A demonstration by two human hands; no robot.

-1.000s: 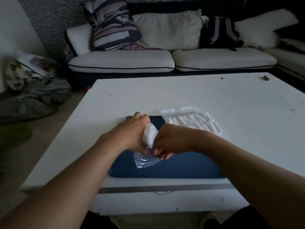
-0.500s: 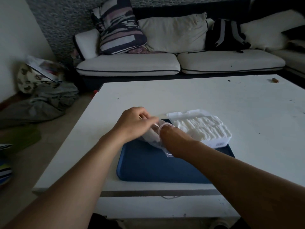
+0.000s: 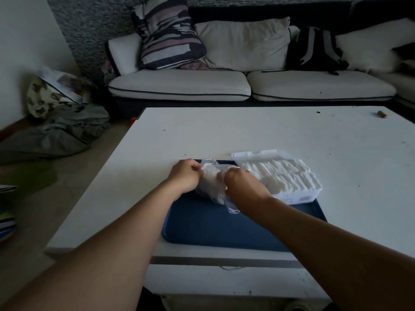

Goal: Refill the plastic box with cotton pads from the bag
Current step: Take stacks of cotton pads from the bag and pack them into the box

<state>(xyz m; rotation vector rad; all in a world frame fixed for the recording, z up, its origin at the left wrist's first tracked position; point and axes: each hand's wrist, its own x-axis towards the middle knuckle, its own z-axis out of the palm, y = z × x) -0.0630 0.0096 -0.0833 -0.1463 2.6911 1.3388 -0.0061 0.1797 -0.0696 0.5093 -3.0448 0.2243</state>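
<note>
Cotton pads (image 3: 285,176) already fill most of the open plastic box (image 3: 298,196), which sits on the far right corner of the blue tray (image 3: 213,227); the rest are bunched inside the clear bag (image 3: 212,180) between your hands. Your left hand (image 3: 185,175) is curled round the bag's left edge, pinching the film. Your right hand (image 3: 238,179) is pushed into or against the bag's right side; its fingers are hidden, so you cannot tell whether it grasps pads or film. Expect the pads to be featherlight, soft and easily crushed, and the film thin, limp and slippery. Judge it best to hold the bag near its mouth and pinch the pads as a small stack by their edges. The bag's opening and the number of pads left are hard to make out in the dim light. The box's raised lid (image 3: 258,154) hides its back wall.
</note>
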